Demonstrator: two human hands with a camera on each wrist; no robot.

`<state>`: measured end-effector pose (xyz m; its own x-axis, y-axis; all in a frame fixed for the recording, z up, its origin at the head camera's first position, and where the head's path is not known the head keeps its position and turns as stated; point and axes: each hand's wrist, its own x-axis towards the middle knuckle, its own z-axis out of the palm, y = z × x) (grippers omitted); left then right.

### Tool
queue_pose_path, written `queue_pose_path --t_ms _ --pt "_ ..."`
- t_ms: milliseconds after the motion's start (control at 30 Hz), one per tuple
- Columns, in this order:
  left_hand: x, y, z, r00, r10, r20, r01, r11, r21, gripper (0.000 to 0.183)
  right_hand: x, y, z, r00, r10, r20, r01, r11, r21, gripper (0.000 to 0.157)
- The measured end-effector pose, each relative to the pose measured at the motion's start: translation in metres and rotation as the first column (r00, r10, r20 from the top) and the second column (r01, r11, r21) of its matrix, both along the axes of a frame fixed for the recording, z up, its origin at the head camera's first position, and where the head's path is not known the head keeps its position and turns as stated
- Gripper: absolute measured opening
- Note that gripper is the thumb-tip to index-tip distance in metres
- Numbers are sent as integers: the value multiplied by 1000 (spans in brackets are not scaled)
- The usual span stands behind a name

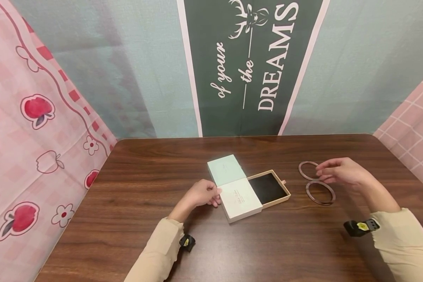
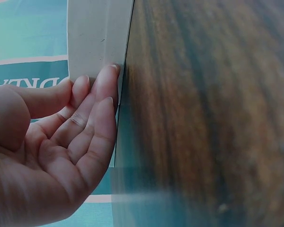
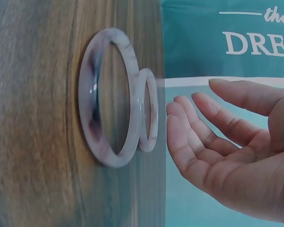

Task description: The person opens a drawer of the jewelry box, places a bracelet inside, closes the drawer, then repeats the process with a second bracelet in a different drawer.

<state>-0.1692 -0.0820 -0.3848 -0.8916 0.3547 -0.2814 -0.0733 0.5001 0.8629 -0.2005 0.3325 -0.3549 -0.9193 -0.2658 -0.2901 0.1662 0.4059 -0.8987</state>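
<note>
A white jewelry box [image 1: 241, 197] lies on the table, a pale mint panel [image 1: 227, 169] along its far edge. Its drawer [image 1: 289, 196], lined with a black pad [image 1: 268, 188], is slid out to the right. My left hand [image 1: 205, 192] is at the box's left side; in the left wrist view its fingertips [image 2: 109, 71] touch the white side wall, with the thumb close by the index finger. Two pinkish, marbled bangles, a nearer one [image 3: 87, 113] and a farther one [image 3: 152, 109], lie side by side. Over them hovers my right hand [image 1: 343, 172], fingers loosely bent and holding nothing.
The dark wooden table [image 1: 268, 250] ends at a hanging cloth [image 1: 155, 78] with printed lettering. Pink patterned cloth [image 1: 38, 156] hangs on the left and pink checked cloth [image 1: 416, 129] on the right. A small pull tab [image 1: 283, 181] sticks out of the drawer's right end.
</note>
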Motion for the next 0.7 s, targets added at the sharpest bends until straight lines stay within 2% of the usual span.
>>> queue_pose_path --t_ms 467,700 --pt "0 0 -1 1000 -2 -3 2 1000 0 24 1 19 -10 1000 6 19 -8 995 101 30" --pt "-1 -1 -3 1000 0 2 0 1000 6 25 4 25 -18 999 -14 45 9 994 106 28"
